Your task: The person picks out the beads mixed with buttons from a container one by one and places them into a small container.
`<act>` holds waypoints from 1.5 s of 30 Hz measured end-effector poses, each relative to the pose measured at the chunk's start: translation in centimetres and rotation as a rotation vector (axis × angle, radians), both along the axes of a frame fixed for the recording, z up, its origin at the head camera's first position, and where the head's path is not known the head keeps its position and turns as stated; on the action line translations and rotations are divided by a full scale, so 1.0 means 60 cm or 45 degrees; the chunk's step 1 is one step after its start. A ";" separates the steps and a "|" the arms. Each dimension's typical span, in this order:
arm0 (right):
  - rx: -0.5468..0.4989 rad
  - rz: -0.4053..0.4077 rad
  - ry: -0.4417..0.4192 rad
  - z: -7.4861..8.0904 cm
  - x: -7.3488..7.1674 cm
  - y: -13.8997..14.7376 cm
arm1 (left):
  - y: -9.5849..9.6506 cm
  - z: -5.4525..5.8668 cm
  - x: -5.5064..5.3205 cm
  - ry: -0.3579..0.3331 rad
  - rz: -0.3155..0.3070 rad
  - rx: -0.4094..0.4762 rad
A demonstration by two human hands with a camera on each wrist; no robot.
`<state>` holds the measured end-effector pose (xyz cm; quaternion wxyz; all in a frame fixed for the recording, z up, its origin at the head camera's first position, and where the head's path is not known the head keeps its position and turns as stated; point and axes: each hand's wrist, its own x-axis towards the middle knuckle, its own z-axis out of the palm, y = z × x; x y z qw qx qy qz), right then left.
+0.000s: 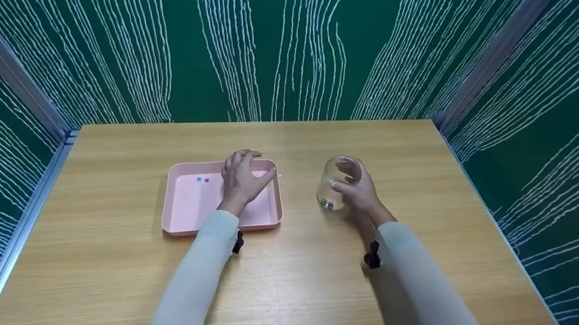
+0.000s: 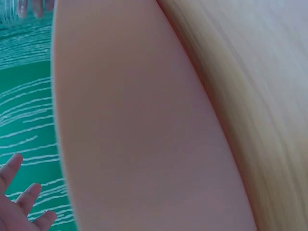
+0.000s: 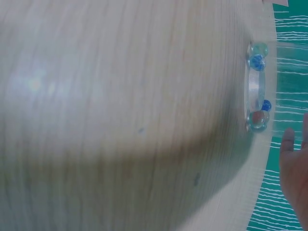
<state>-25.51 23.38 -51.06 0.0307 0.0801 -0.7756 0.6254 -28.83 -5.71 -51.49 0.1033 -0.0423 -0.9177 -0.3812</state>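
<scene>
A pink rectangular tray [image 1: 191,224] lies on the table, holding a small blue bead [image 1: 199,179] and a small magenta bead [image 1: 206,180]. My left hand [image 1: 243,179] hovers over the tray's right half, fingers and thumb spread apart; I see nothing between them. In the left wrist view, the left hand's fingertips [image 2: 30,195] show beside the tray wall [image 2: 144,115]. To the right, my right hand [image 1: 359,188] grips a clear glass jar [image 1: 329,180], thumb in front and fingers around the far side. Several marbles [image 3: 258,62] sit at the jar's bottom.
A tiny pale speck [image 1: 279,175] lies just outside the tray's right edge. The wooden table [image 1: 289,286] meets green, white-streaked walls [image 1: 280,49] at the back and sides. Grey metal posts [image 1: 507,37] stand at the corners.
</scene>
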 end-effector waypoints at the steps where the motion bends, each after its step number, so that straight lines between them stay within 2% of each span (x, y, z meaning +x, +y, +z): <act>1: -0.004 0.005 0.006 0.000 0.001 0.000 | -0.003 -0.002 -0.002 -0.003 0.008 -0.010; 6: 0.004 -0.007 0.010 -0.002 0.003 -0.002 | -0.021 -0.009 -0.009 -0.040 0.031 -0.056; 12: -0.016 -0.015 0.003 0.000 0.001 -0.002 | -0.043 -0.017 -0.017 -0.073 0.102 -0.196; 16: -0.012 -0.020 -0.003 0.002 0.001 -0.001 | -0.056 -0.024 -0.020 -0.068 0.117 -0.257; 26: -0.029 -0.011 0.025 -0.001 -0.001 0.001 | -0.071 -0.031 -0.033 -0.058 0.086 -0.335; 33: -0.040 0.034 0.019 -0.001 0.000 0.002 | -0.072 -0.035 -0.040 -0.086 0.079 -0.434; 41: -0.068 0.004 -0.006 -0.001 0.000 0.003 | -0.067 -0.035 -0.042 -0.116 0.050 -0.590; 45: -0.081 0.008 -0.014 -0.003 0.000 0.004 | -0.065 -0.036 -0.044 -0.134 0.045 -0.627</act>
